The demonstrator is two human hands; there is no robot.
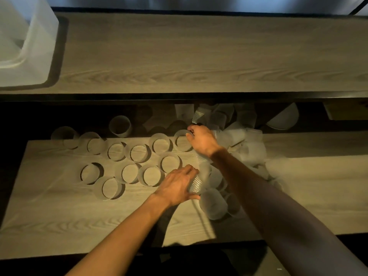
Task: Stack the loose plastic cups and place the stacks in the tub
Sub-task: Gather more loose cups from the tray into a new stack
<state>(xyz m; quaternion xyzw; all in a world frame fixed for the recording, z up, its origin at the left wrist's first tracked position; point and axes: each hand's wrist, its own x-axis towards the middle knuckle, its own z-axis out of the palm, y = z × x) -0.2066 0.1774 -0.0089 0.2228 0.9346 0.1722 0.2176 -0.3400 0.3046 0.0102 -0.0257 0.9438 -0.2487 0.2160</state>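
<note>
While on cup [177, 136] rim, right grip [202, 139].

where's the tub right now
The tub sits at the far upper left of the head view, on the raised wooden counter, well apart from the loose cups, the left hand and the right hand below.

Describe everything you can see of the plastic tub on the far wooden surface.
The tub is translucent whitish plastic, rectangular with rounded corners. It stands upright at the left end of the far wooden surface, casting a dark shadow rightward. The frame's edges cut it off. Only that surface touches it; its contents cannot be made out.
</note>
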